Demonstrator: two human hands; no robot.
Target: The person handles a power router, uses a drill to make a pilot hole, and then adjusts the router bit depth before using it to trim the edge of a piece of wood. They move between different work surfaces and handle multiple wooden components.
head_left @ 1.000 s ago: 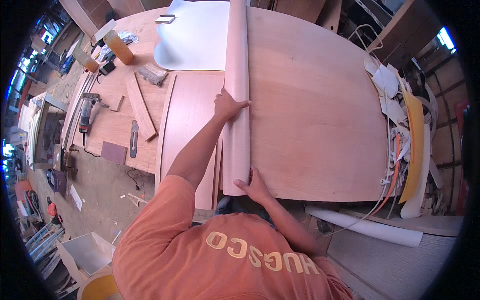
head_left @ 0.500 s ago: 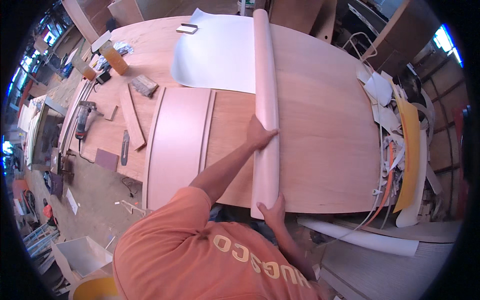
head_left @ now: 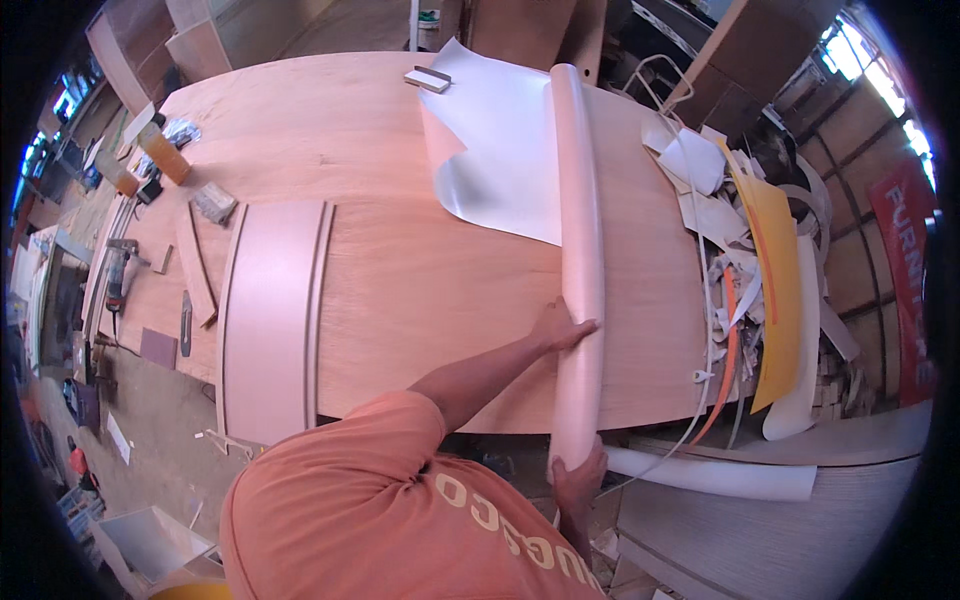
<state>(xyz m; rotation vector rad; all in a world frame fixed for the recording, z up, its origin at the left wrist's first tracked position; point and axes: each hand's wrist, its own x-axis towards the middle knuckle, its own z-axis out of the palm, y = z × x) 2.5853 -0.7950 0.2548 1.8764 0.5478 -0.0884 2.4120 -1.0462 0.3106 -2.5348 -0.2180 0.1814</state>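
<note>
A long roll of pink-faced sheet point(head_left: 578, 230) lies across a wide plywood panel point(head_left: 390, 330), running from its far side past its near edge. From its left side, an unrolled part with a white inner face point(head_left: 505, 165) spreads over the far half of the panel, its left edge curling over. My left hand point(head_left: 562, 328) is closed around the middle of the roll, thumb on top. Lower down, my right hand point(head_left: 580, 470) grips the roll's near end, beyond the panel edge. A small metal-edged block point(head_left: 428, 79) sits at the sheet's far left corner.
Left of the roll lies a pink panel with raised side strips point(head_left: 272, 320). Farther left are a wood strip point(head_left: 196, 265), a power tool point(head_left: 118, 275) and a bottle of amber liquid point(head_left: 163, 153). Offcuts and a yellow sheet point(head_left: 768, 280) crowd the right. A white roll point(head_left: 715, 475) lies below the near edge.
Both hands have shifted the roll to the right across the plywood and toward me. The sheet's loose part slid along, and its left edge now curls up. The view has also shifted.
</note>
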